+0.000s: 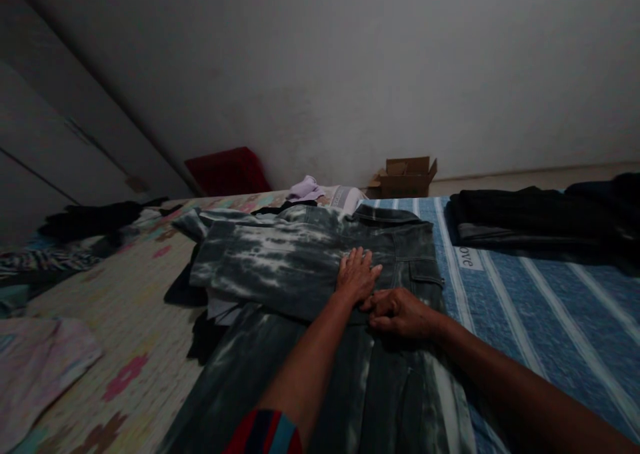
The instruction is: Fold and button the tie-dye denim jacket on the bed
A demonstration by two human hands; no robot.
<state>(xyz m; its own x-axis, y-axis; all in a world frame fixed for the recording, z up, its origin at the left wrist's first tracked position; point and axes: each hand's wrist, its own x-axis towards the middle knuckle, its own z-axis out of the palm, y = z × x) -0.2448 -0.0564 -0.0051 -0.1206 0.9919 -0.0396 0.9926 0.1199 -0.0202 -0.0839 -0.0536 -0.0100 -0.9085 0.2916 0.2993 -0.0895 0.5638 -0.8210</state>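
A dark grey-green denim jacket with pale tie-dye streaks lies spread on the bed. Its collar is at the far side, a flapped chest pocket shows on the right, and one sleeve is laid across the body. My left hand presses flat on that cloth, fingers stretched out and slightly spread. Just to its right, my right hand has its fingers curled on the jacket's fabric, in a pinch at a fold. The fingertips of the right hand are partly hidden. The lower part of the jacket reaches the near edge of the view.
Folded dark clothes are stacked on the blue striped cover at right. On the floral sheet lie a pink garment and a heap of clothes. Behind stand a cardboard box and a red object.
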